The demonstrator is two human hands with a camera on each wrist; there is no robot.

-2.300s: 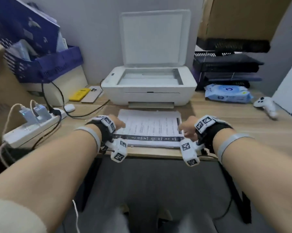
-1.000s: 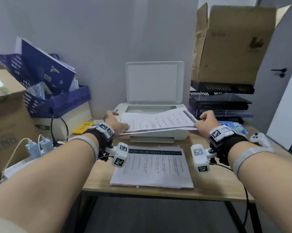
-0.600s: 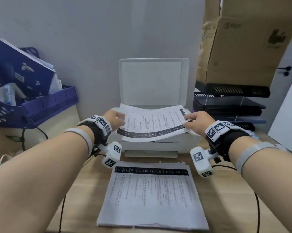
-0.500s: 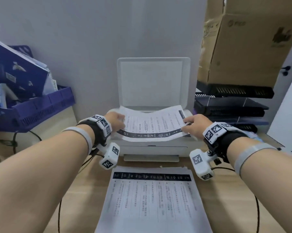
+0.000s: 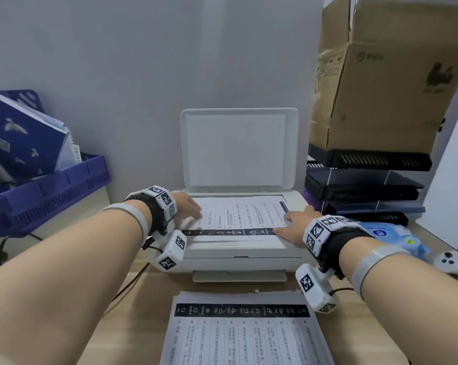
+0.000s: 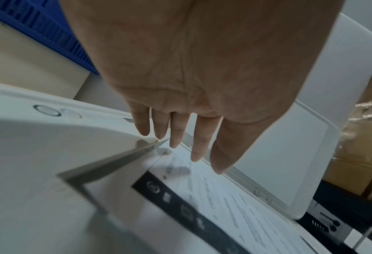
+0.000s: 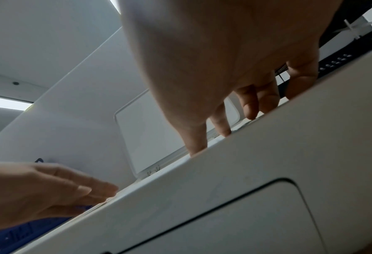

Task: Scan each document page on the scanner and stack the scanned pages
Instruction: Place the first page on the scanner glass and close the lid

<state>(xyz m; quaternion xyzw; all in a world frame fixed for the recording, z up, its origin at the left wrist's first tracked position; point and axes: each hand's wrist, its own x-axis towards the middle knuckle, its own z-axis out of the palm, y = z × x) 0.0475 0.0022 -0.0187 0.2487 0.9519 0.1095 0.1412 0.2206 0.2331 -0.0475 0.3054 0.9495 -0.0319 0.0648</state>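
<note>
A printed page lies face up on the glass of a white scanner, its dark header band running along the edge nearest the person. The scanner's lid stands upright behind the page.

The left hand rests at the page's left edge, fingers straight and slightly spread, their tips over the paper; whether every tip touches cannot be told from the wrist view. The right hand lies at the page's right edge, fingers extended and fairly flat, gripping nothing, the tips reaching down over the scanner's rim in the right wrist view. Both wrists carry black bands with white marker blocks.

On the wooden desk, in front of the scanner, sits a stack of similar printed pages, also face up.

To the left of the scanner, a blue plastic crate holds a dark blue folder and notebooks. To the right of the scanner stand black stacked trays with a cardboard box on top; a blue packet of wipes and a white game controller lie near the right forearm.
</note>
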